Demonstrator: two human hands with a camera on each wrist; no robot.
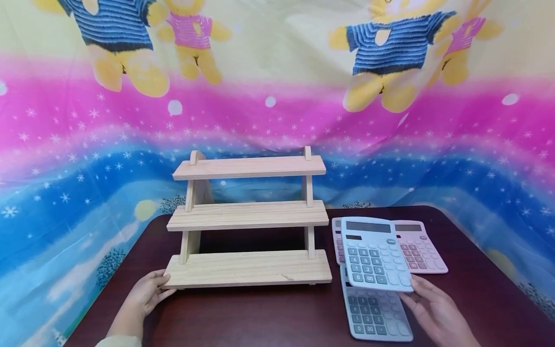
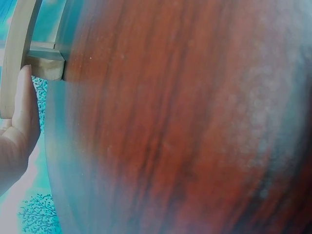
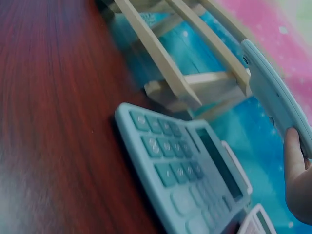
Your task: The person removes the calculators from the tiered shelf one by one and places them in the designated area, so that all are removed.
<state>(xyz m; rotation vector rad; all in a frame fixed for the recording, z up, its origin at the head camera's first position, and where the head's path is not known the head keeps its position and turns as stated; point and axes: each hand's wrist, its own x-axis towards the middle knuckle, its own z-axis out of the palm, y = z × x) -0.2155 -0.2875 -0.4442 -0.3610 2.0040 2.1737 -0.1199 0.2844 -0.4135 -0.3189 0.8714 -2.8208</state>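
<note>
A three-tier wooden shelf (image 1: 247, 270) stands on the dark red table. My left hand (image 1: 147, 291) grips the left end of its lowest board, and the left wrist view shows the fingers (image 2: 27, 105) against the wood. In my right hand (image 1: 438, 308) is a light blue calculator (image 1: 381, 258), pinched at its lower right corner and raised with its keys facing me. A second light blue calculator (image 1: 377, 315) lies on the table beneath it, partly covered in the head view; its keypad (image 3: 165, 151) shows in the right wrist view.
Behind the raised calculator lie a pink calculator (image 1: 427, 248) on the right and another pink one (image 1: 336, 241), mostly hidden, on the left. A patterned cloth (image 1: 277, 120) with bears hangs around the table's (image 1: 260, 318) back and sides.
</note>
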